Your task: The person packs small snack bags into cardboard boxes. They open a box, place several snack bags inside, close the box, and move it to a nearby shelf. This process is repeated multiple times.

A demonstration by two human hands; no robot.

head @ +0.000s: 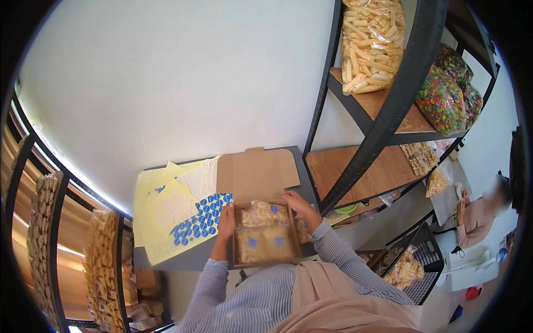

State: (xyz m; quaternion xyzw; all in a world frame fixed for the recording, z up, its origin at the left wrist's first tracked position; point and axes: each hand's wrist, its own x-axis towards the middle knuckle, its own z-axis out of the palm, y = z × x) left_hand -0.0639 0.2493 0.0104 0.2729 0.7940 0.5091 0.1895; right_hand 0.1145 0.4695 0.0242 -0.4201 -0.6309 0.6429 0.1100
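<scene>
An open cardboard box sits at the front edge of a grey table, its lid tipped back towards the wall. Inside are clear bags of pale snack pieces with round blue stickers; a smaller bag lies at the back. My left hand holds the box's left wall near the rear corner. At the rear right corner, my right hand grips the edge where lid and wall meet. Another stickered bag is partly hidden behind my right wrist.
Left of the box, sheets of round blue stickers and yellow backing paper cover the grey table. A black shelf post rises close on the right. Beyond stand a black crate of bags and a seated person.
</scene>
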